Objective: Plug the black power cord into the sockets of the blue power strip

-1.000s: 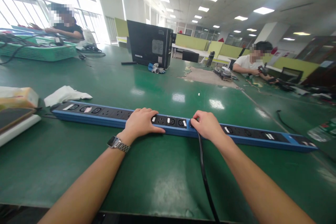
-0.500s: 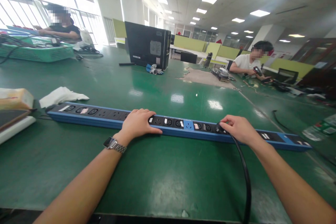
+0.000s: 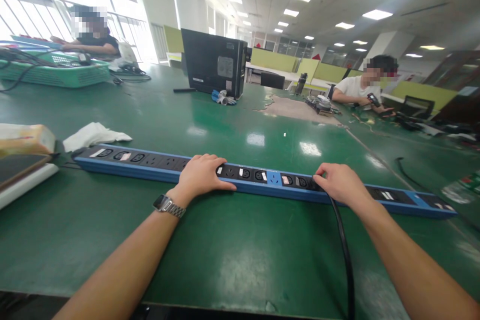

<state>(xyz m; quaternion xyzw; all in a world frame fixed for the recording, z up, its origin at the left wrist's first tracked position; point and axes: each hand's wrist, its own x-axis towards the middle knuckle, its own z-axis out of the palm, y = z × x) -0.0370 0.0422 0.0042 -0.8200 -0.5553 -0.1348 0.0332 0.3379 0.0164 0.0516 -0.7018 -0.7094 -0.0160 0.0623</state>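
A long blue and black power strip (image 3: 247, 190) with several sockets lies across the green table. My left hand (image 3: 200, 175) grips it left of the middle, thumb along the near side and fingers over the far edge. Right of the blue socket, my right hand (image 3: 341, 182) pinches a black plug (image 3: 316, 185) at a socket. How deep the plug sits is hidden by my fingers. From it a thick black cable (image 3: 345, 250) runs down toward me over the table's near edge.
On the green table (image 3: 195, 255) stand a black computer case (image 3: 213, 62) with gloves (image 3: 224, 98) beside it, a green basket (image 3: 71, 75) at left, white tissue (image 3: 95, 136) and a plastic bottle (image 3: 463, 185) at right. Two people sit across the table.
The view has shifted slightly, so everything sits a little further right. Both hands keep their grips, and my right fingers now cover more of the plug.
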